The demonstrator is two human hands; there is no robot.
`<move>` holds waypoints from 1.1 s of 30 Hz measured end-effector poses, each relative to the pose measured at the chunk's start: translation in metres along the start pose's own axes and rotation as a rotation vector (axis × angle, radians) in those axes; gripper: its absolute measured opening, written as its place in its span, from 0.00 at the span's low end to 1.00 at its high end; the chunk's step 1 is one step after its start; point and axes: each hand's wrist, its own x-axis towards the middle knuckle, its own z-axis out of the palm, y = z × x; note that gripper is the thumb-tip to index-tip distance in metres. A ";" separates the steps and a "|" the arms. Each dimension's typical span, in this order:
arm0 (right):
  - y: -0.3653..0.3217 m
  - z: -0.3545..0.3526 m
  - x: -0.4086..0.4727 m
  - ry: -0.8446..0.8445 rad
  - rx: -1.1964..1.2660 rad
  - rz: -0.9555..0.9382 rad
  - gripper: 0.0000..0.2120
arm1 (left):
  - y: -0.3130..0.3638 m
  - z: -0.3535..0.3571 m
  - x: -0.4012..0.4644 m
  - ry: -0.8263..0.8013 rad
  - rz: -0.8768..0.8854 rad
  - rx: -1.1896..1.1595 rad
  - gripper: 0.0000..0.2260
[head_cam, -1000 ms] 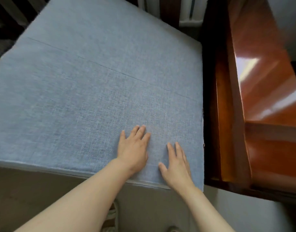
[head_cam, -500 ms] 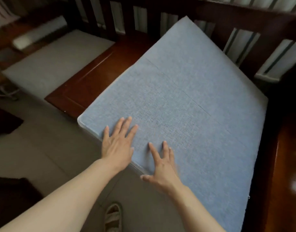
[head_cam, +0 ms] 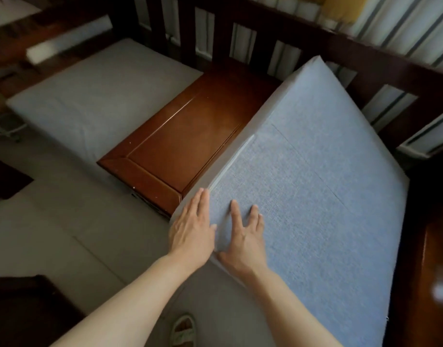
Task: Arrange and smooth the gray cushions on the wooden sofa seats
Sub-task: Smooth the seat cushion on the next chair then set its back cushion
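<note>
- Single view only: head-worn wide-angle camera, angled forward and steeply down.
- Close range: both forearms enter from the bottom edge; the near cushion [head_cam: 315, 209] fills the right half.
- Farther field: sofa backrest slats [head_cam: 240, 41] along the top, floor [head_cam: 52, 234] at left.
- No second view for overlap.

Near cushion [head_cam: 315, 209]: lay on the sofa seat, its far end against the slatted backrest [head_cam: 265, 38]. Left hand [head_cam: 192, 231]: flat on the near left corner of that cushion, at its left edge. Right hand [head_cam: 243, 236]: flat on the cushion top, just right of the left hand. Bare wooden seat panel [head_cam: 185, 136]: directly left of the near cushion, touching its side. Second cushion [head_cam: 97, 96]: left of that panel, well apart from the near cushion. Floor [head_cam: 65, 226]: before the sofa. Sandalled foot [head_cam: 182, 331]: on the floor, before the near cushion.
</note>
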 end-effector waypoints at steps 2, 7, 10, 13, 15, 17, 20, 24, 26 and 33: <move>-0.007 -0.001 0.001 -0.009 -0.011 0.025 0.51 | -0.008 -0.004 0.007 -0.049 -0.014 -0.096 0.34; -0.024 -0.005 0.006 -0.024 -0.039 0.024 0.52 | -0.015 -0.015 0.010 -0.136 -0.026 -0.113 0.31; -0.036 -0.003 0.013 0.005 -0.030 0.026 0.52 | -0.016 -0.023 0.013 -0.159 -0.030 -0.098 0.29; -0.043 0.000 0.018 0.016 -0.028 0.030 0.51 | -0.018 -0.027 0.019 -0.164 -0.028 -0.101 0.26; -0.046 0.000 0.019 0.013 -0.031 0.046 0.53 | -0.021 -0.028 0.024 -0.163 -0.017 -0.129 0.24; -0.048 -0.001 0.018 0.004 -0.022 0.060 0.53 | -0.026 -0.029 0.031 -0.155 -0.005 -0.171 0.21; -0.053 -0.002 0.018 -0.021 0.033 0.102 0.55 | -0.036 -0.032 0.049 -0.198 -0.013 -0.193 0.19; -0.068 -0.003 0.025 0.006 0.192 0.238 0.54 | -0.058 -0.036 0.074 -0.344 0.050 -0.188 0.19; -0.079 -0.002 0.033 0.067 0.267 0.338 0.52 | -0.071 -0.036 0.085 -0.432 0.115 -0.150 0.20; -0.109 0.027 0.044 0.386 0.293 0.572 0.48 | -0.112 -0.037 0.106 -0.658 0.180 -0.115 0.22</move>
